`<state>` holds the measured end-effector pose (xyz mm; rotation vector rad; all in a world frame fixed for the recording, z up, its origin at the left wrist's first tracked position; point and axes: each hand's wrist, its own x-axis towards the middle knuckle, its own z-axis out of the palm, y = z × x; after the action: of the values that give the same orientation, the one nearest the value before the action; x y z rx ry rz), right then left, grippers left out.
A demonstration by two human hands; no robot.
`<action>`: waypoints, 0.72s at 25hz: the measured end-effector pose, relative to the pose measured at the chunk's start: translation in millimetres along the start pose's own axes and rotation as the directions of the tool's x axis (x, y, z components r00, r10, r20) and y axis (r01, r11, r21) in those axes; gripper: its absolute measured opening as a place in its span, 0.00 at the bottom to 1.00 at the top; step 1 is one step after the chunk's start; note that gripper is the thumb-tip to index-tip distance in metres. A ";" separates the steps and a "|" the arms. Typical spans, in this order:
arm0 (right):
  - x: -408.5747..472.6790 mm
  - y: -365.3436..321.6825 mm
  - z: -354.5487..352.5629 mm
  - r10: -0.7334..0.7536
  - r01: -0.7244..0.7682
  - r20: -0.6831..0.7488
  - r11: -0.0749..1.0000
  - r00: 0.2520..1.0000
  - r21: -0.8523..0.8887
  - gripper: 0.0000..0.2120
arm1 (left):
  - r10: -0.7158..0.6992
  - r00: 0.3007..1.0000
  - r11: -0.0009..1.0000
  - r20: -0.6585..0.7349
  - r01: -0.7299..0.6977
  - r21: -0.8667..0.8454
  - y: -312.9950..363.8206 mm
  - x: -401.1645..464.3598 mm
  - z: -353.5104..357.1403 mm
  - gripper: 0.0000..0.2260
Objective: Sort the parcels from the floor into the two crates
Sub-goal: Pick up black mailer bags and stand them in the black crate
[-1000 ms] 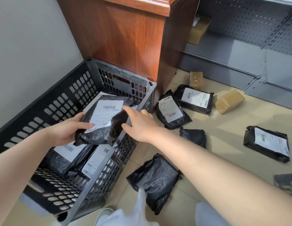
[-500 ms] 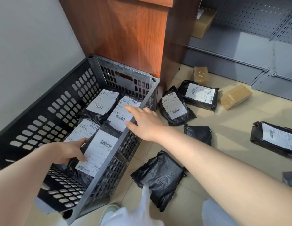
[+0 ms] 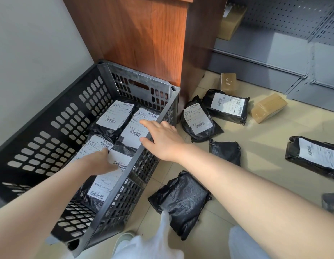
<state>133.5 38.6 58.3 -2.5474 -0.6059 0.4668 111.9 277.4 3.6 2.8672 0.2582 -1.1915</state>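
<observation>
Parcel (image 3: 106, 176) lay in crate (image 3: 158, 118), left hand (image 3: 100, 163) flat on it, not gripping, right hand (image 3: 160, 137) open over the rim, so placing step looked done; next likely needs reaching to floor bags (image 3: 181, 200).

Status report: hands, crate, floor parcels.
Left hand flat on labelled parcel inside black crate. Right hand open over crate rim. Nothing blocking.
</observation>
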 end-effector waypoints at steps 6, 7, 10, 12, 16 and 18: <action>-0.6 0.6 0.5 -0.001 0.001 0.001 1.000 1.000 0.001 0.26 | 0.284 0.955 0.955 -0.089 -0.273 0.113 12.1 3.7 40.5 0.48; -0.4 0.9 0.8 -0.001 0.001 -0.001 1.000 1.000 0.002 0.26 | 0.288 0.953 0.953 -0.095 -0.276 0.126 10.2 6.6 46.2 0.48; 0.1 1.2 1.9 -0.005 0.005 -0.007 1.000 1.000 -0.007 0.26 | 0.294 0.949 0.953 -0.110 -0.282 0.113 3.6 15.6 55.2 0.47; 0.3 1.5 2.7 -0.007 0.007 -0.011 1.000 1.000 -0.009 0.26 | 0.294 0.951 0.953 -0.099 -0.285 0.100 3.1 20.6 54.0 0.48; 0.8 2.8 4.7 -0.014 0.014 -0.026 1.000 1.000 -0.007 0.26 | 0.271 0.962 0.959 -0.043 -0.266 0.094 3.5 28.8 53.2 0.49; 0.7 3.3 4.7 -0.017 0.017 -0.036 1.000 0.999 0.011 0.26 | 0.294 0.955 0.953 -0.050 -0.288 0.098 2.3 33.4 55.2 0.52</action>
<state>133.2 38.1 52.6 -2.5324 -0.6096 0.4159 96.7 275.1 -59.1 2.8874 -0.2177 -1.0815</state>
